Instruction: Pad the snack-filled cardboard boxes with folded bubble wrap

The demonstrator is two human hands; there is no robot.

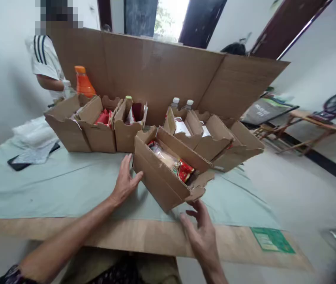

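An open cardboard box [162, 177] stands at an angle in front of the row of boxes, its near corner toward me. Inside it lies a clear packet with a red and gold end [184, 170]. My left hand [125, 181] is open beside the box's left side, thumb and fingers stretched; whether it touches the cardboard I cannot tell. Below the box's near right end is my right hand [199, 228], open, with thumb and fingers apart. Its fingertips are close to the box's lower edge, and part of them is hidden there.
More cardboard boxes [99, 136] with packets line the back, before a tall cardboard panel [162, 67]. An orange bottle [84, 83] and clear bottles [189, 104] stand behind. Left are plastic bags [36, 132] and a dark flat object [18, 165]. A person [47, 59] stands back left.
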